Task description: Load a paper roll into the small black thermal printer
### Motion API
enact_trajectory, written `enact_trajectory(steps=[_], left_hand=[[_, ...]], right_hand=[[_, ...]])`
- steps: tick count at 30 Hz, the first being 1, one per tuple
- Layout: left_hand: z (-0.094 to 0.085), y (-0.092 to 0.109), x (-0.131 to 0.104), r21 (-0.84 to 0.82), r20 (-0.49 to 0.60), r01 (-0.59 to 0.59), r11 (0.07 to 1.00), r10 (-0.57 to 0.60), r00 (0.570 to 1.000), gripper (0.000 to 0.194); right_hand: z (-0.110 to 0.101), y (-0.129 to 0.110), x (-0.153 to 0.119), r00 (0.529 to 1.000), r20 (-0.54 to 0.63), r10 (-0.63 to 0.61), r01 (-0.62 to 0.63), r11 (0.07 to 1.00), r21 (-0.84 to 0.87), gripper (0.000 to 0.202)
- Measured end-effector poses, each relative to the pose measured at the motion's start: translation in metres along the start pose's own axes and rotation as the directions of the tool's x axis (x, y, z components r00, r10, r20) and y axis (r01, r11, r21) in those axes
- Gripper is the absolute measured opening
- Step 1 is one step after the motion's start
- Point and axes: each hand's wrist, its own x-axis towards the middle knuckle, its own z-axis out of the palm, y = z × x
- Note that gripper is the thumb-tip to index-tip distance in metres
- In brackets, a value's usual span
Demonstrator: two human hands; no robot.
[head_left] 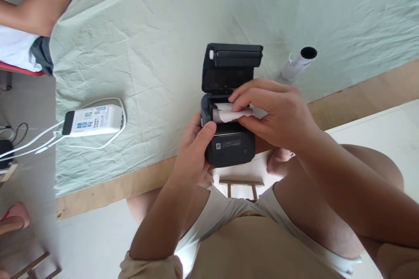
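Note:
A small black label printer (231, 146), its lid (229, 67) swung up, is held over the table's front edge. My left hand (196, 148) grips its left side, thumb on the near corner. Inside the open compartment lies a roll of white paper (222, 115) with a torn, loose end. My right hand (271, 109) reaches in from the right, its fingers and thumb closed on that loose paper end. The right part of the roll is hidden behind my fingers.
A white cylinder (296, 64) with a dark open end lies right of the printer on the green cloth (157, 52). To the left is a white power strip (93, 120) with cables. Another person's arm (49, 4) rests at the upper left. A wooden edge (114, 189) borders the table.

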Motion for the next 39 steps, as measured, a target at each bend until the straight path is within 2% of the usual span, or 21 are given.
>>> enact_trajectory(steps=[2, 5, 8, 13, 16, 17, 19, 22, 24, 26, 29, 31, 33, 35, 39], left_hand=[[0.001, -0.001, 0.001, -0.018, 0.000, -0.066, 0.998, 0.066, 0.998, 0.043], [0.001, -0.004, 0.003, -0.037, -0.003, -0.122, 0.992, 0.122, 0.993, 0.033], [0.000, -0.005, 0.002, -0.017, 0.026, -0.091, 0.996, 0.091, 0.995, 0.039], [-0.001, -0.004, -0.001, 0.028, 0.042, -0.170, 0.985, 0.168, 0.985, 0.056], [-0.001, -0.003, -0.002, 0.088, 0.019, -0.148, 0.985, 0.147, 0.989, 0.071], [-0.001, -0.003, -0.003, 0.093, 0.012, -0.138, 0.986, 0.137, 0.990, 0.076], [-0.001, -0.003, -0.003, 0.094, 0.007, -0.126, 0.988, 0.126, 0.992, 0.086], [-0.002, -0.003, -0.004, 0.119, 0.029, -0.129, 0.984, 0.127, 0.991, 0.090], [-0.003, -0.004, -0.004, 0.135, 0.043, -0.155, 0.979, 0.150, 0.988, 0.085], [-0.004, -0.006, -0.004, 0.143, 0.036, -0.169, 0.975, 0.165, 0.986, 0.081], [-0.004, -0.007, -0.004, 0.135, 0.018, -0.150, 0.979, 0.149, 0.989, 0.081], [-0.004, -0.007, -0.005, 0.120, 0.025, -0.133, 0.984, 0.131, 0.991, 0.082], [-0.004, -0.006, -0.006, 0.093, 0.032, -0.128, 0.987, 0.125, 0.992, 0.085], [-0.003, -0.004, -0.007, 0.049, 0.031, -0.118, 0.992, 0.116, 0.993, 0.085], [-0.001, -0.004, -0.009, 0.032, 0.034, -0.077, 0.997, 0.076, 0.997, 0.066]], right_hand=[[0.000, -0.002, -0.001, 0.999, -0.032, -0.013, 0.012, 1.000, -0.009, 0.018], [-0.001, -0.010, -0.004, 0.990, -0.095, -0.101, 0.102, 0.995, 0.003, 0.017], [0.001, -0.019, -0.012, 0.975, -0.101, -0.197, 0.201, 0.979, 0.028, 0.016], [0.006, -0.021, -0.024, 0.954, -0.071, -0.290, 0.292, 0.956, 0.017, 0.015], [0.003, -0.015, -0.023, 0.955, -0.176, -0.239, 0.260, 0.959, 0.111, 0.011], [0.001, -0.012, -0.022, 0.954, -0.233, -0.187, 0.217, 0.970, 0.112, 0.006], [-0.002, -0.006, -0.020, 0.957, -0.288, -0.031, 0.059, 0.994, 0.088, 0.019], [-0.004, 0.003, -0.019, 0.969, -0.168, 0.183, -0.173, 0.982, 0.073, 0.052], [-0.003, 0.007, -0.020, 0.973, -0.075, 0.217, -0.209, 0.973, 0.096, 0.064], [-0.001, 0.008, -0.021, 0.980, -0.085, 0.182, -0.165, 0.970, 0.178, 0.062], [0.001, 0.006, -0.023, 0.969, -0.212, 0.129, -0.062, 0.953, 0.296, 0.042], [0.000, 0.003, -0.024, 0.973, -0.198, 0.117, -0.058, 0.958, 0.280, 0.031], [0.000, 0.000, -0.024, 0.991, -0.061, 0.123, -0.106, 0.966, 0.234, 0.031], [-0.001, -0.001, -0.024, 0.987, 0.087, 0.138, -0.154, 0.962, 0.225, 0.042], [-0.001, 0.001, -0.021, 0.964, 0.210, 0.165, -0.218, 0.941, 0.260, 0.056]])
